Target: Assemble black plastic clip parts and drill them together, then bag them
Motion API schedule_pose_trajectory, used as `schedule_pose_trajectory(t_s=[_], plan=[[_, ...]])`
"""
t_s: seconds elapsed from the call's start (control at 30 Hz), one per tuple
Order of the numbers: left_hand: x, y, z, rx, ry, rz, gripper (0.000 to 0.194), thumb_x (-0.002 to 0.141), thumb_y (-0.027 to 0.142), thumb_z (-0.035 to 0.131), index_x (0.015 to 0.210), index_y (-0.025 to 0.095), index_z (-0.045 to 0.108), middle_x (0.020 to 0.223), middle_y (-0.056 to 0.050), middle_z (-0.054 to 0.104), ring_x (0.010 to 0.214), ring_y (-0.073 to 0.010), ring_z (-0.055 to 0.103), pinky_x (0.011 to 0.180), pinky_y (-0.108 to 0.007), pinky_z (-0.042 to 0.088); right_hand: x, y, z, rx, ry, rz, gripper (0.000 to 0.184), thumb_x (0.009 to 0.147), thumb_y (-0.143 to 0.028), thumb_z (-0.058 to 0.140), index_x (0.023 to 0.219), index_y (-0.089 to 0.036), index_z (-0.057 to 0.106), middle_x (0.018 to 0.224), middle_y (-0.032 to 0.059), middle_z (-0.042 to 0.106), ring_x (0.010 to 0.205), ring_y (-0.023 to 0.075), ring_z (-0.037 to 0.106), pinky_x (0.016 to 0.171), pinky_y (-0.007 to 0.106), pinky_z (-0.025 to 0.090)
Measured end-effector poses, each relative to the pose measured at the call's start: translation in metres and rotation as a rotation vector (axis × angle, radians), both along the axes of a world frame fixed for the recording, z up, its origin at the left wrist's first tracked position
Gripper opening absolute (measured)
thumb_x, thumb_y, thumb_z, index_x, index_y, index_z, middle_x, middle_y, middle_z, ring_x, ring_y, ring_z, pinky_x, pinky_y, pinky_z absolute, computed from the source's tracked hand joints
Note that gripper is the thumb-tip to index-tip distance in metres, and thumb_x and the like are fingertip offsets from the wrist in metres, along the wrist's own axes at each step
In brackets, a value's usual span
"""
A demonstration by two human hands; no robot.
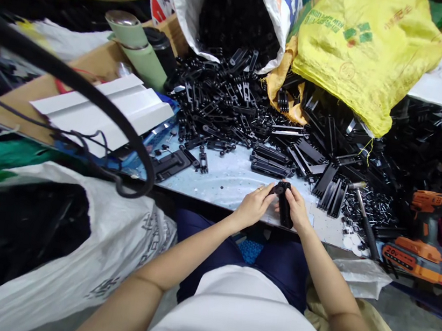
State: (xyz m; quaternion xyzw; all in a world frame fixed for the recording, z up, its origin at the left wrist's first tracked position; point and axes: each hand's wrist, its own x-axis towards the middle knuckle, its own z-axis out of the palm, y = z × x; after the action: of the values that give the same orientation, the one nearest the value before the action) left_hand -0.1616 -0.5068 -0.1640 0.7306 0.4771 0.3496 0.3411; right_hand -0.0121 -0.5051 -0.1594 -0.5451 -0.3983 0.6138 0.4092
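Close to the table's front edge, both my hands are on a black elongated plastic part with a rounded, jointed top end. My left hand pinches that upper end from the left. Fingers of my right hand wrap its right side, and its lower end points down toward my lap. Just beyond lie two long black plastic parts, side by side. A flat black moulded plate rests to the left, with small black linkage pieces beside it.
Heaped black parts spill from a white sack. A yellow sack covers more parts. On the right are a hammer and an orange cordless drill. A black cable arches at left, before a green thermos.
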Motion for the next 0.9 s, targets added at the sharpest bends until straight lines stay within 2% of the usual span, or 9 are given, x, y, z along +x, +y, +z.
schedule_pose_trajectory(t_s=[0.1, 0.2, 0.4, 0.47, 0.63, 0.73, 0.8, 0.9], plan=[[0.0, 0.001, 0.0, 0.042, 0.004, -0.051, 0.037, 0.089, 0.028, 0.04, 0.122, 0.016, 0.051, 0.102, -0.011, 0.065, 0.096, -0.0214, 0.06, 0.083, -0.034, 0.048, 0.003, 0.0, 0.001, 0.041, -0.047, 0.04, 0.074, 0.069, -0.061, 0.056, 0.131, -0.022, 0.043, 0.079, 0.0009, 0.062, 0.052, 0.011, 0.056, 0.051, 0.028, 0.052], [0.0, 0.002, 0.002, 0.079, -0.012, -0.038, 0.035, 0.09, 0.028, 0.04, 0.121, 0.018, 0.054, 0.093, -0.008, 0.065, 0.089, -0.0193, 0.061, 0.08, -0.032, 0.049, 0.008, 0.001, 0.002, 0.138, -0.14, 0.092, 0.07, 0.075, -0.061, 0.05, 0.133, -0.023, 0.043, 0.083, 0.0024, 0.062, 0.054, 0.0112, 0.055, 0.053, 0.029, 0.053], [0.007, -0.007, 0.006, 0.178, 0.002, 0.068, 0.035, 0.091, 0.031, 0.039, 0.12, 0.02, 0.055, 0.088, -0.007, 0.061, 0.082, -0.017, 0.06, 0.074, -0.028, 0.05, 0.03, 0.009, 0.011, 0.591, -0.504, 0.283, 0.052, 0.078, -0.05, 0.055, 0.123, -0.023, 0.055, 0.093, 0.006, 0.061, 0.058, 0.0105, 0.055, 0.056, 0.028, 0.052], [0.016, -0.011, 0.007, 0.241, -0.045, 0.135, 0.035, 0.092, 0.031, 0.036, 0.12, 0.02, 0.055, 0.086, -0.007, 0.06, 0.081, -0.0162, 0.06, 0.072, -0.027, 0.05, 0.03, 0.009, 0.015, 0.661, -0.554, 0.286, 0.051, 0.081, -0.049, 0.052, 0.125, -0.024, 0.053, 0.092, 0.0059, 0.061, 0.059, 0.0106, 0.055, 0.056, 0.027, 0.052], [0.035, -0.012, 0.012, 0.351, -0.212, 0.314, 0.037, 0.094, 0.03, 0.032, 0.124, 0.019, 0.05, 0.091, -0.009, 0.062, 0.082, -0.0152, 0.058, 0.074, -0.028, 0.049, 0.013, -0.002, 0.016, 0.71, -0.573, 0.102, 0.051, 0.089, -0.05, 0.036, 0.13, -0.024, 0.048, 0.094, 0.0073, 0.06, 0.061, 0.0123, 0.056, 0.057, 0.028, 0.053], [0.035, -0.007, 0.014, 0.37, -0.244, 0.253, 0.037, 0.094, 0.032, 0.032, 0.122, 0.018, 0.051, 0.094, -0.01, 0.063, 0.086, -0.0167, 0.058, 0.078, -0.031, 0.049, 0.003, -0.009, 0.013, 0.718, -0.582, 0.06, 0.053, 0.088, -0.051, 0.037, 0.132, -0.023, 0.046, 0.091, 0.0075, 0.061, 0.06, 0.0138, 0.055, 0.059, 0.03, 0.052], [0.033, -0.006, 0.011, 0.333, -0.24, 0.207, 0.038, 0.094, 0.034, 0.031, 0.121, 0.018, 0.052, 0.098, -0.01, 0.064, 0.09, -0.0179, 0.059, 0.081, -0.033, 0.049, -0.002, -0.013, 0.01, 0.673, -0.59, 0.054, 0.054, 0.088, -0.051, 0.036, 0.134, -0.024, 0.043, 0.095, 0.0082, 0.061, 0.066, 0.0157, 0.057, 0.063, 0.032, 0.052], [0.034, -0.01, -0.001, 0.136, -0.241, 0.261, 0.041, 0.094, 0.035, 0.027, 0.126, 0.018, 0.046, 0.103, -0.011, 0.062, 0.087, -0.0175, 0.061, 0.078, -0.033, 0.051, -0.001, -0.011, 0.007, 0.612, -0.647, 0.16, 0.053, 0.088, -0.048, 0.035, 0.136, -0.026, 0.039, 0.11, 0.0083, 0.059, 0.089, 0.0201, 0.058, 0.078, 0.035, 0.05]])
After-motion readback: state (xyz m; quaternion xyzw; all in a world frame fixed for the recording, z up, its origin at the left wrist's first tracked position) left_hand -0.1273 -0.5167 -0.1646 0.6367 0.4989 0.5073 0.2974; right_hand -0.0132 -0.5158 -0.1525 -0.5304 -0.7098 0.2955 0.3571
